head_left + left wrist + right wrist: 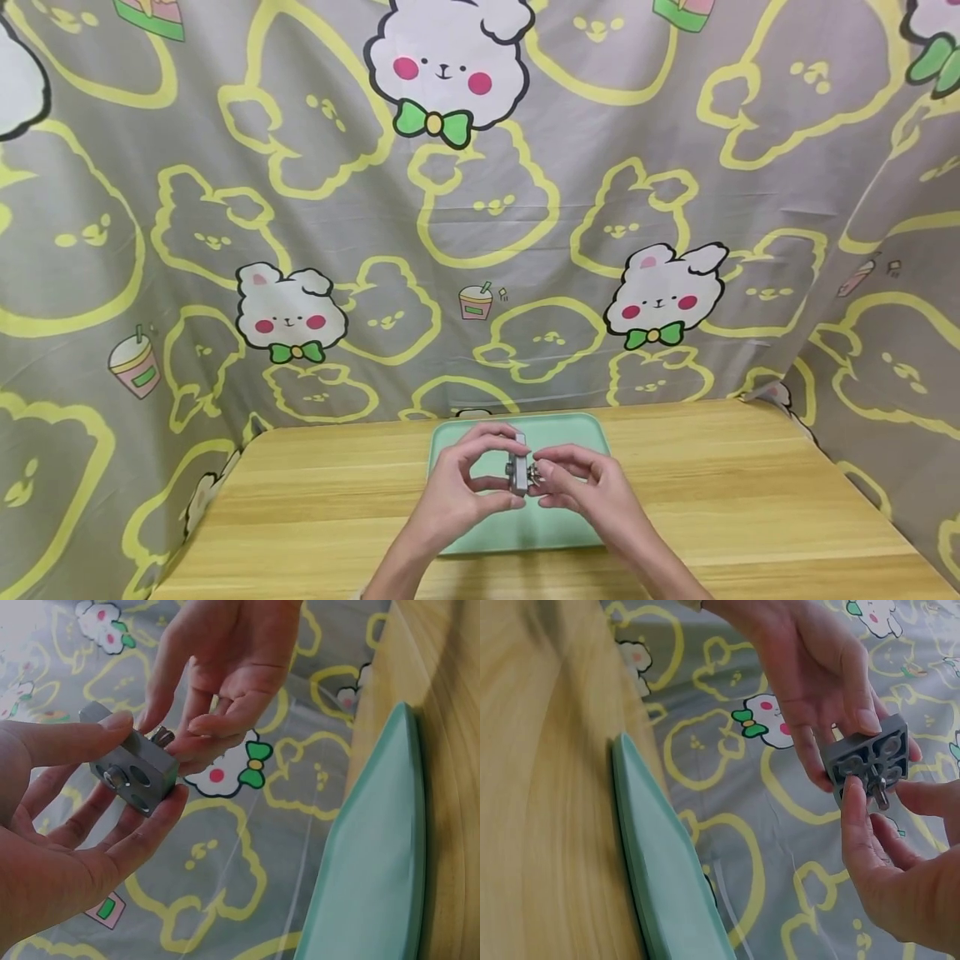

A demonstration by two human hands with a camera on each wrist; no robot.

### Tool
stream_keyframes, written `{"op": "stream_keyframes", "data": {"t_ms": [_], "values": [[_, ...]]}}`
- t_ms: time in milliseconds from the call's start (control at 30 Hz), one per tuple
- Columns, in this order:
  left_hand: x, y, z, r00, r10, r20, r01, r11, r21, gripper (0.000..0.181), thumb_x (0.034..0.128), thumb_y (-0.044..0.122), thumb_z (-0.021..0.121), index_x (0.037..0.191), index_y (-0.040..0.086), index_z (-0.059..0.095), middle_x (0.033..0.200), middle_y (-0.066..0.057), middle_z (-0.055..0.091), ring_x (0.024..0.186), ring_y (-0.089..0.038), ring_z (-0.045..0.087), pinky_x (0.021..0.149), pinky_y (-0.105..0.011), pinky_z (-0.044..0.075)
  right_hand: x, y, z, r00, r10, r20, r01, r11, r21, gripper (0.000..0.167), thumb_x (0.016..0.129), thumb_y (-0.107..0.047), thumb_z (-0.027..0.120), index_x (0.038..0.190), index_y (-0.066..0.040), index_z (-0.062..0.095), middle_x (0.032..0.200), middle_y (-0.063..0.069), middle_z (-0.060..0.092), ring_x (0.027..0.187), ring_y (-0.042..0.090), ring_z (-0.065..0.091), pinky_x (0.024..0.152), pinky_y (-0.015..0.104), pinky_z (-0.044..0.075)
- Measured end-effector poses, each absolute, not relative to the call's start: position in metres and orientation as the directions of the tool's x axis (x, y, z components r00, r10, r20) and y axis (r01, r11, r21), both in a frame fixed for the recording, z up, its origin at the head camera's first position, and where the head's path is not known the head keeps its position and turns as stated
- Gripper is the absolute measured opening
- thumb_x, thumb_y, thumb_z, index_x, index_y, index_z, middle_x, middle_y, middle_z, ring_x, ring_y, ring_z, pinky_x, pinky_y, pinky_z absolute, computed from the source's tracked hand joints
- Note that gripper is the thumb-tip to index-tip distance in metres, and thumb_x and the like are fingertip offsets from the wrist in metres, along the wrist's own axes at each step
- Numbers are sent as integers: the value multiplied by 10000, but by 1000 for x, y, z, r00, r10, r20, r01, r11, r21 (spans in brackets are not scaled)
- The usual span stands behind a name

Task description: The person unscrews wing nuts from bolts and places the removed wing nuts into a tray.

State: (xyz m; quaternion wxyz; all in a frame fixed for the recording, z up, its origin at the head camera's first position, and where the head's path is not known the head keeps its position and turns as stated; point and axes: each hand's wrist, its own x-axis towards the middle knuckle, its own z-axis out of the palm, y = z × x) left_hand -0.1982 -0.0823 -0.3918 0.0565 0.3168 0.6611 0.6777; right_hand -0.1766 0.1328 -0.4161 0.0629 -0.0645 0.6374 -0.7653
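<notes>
A small grey block with round holes and a metal bolt through its middle is held up over the green tray. My left hand grips the block by its edges, thumb on one side and fingers on the other. On the other face, the bolt's end sticks out toward my right hand. The right fingers surround the bolt's end loosely. A gap shows between them and the bolt in the right wrist view. One right fingertip appears to touch the block's recessed face.
The green tray lies on a wooden table, beneath both hands. A grey curtain printed with yellow outlines and white cartoon animals hangs behind the table and along its sides.
</notes>
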Motion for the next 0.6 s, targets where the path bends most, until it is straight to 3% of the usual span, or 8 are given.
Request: {"op": "stream_keyframes", "data": {"t_ms": [400, 600], "values": [[-198, -80, -394, -789, 510, 342, 345, -92, 934, 453, 768, -121, 830, 1182, 25, 717, 1342, -126, 537, 1218, -269, 545, 854, -454, 643, -176, 132, -418, -981, -191, -21, 59, -194, -979, 367, 968, -178, 737, 1193, 94, 638, 1052, 155, 736, 923, 262, 739, 840, 382, 648], [-199, -81, -395, -784, 512, 350, 344, -111, 932, 462, 766, -115, 836, 1192, 8, 708, 1344, -148, 534, 1211, -268, 552, 859, -466, 640, -174, 128, -418, -978, -136, 157, -146, -87, -985, 287, 949, -120, 751, 1120, 93, 663, 1039, 194, 707, 871, 248, 749, 760, 400, 662]]}}
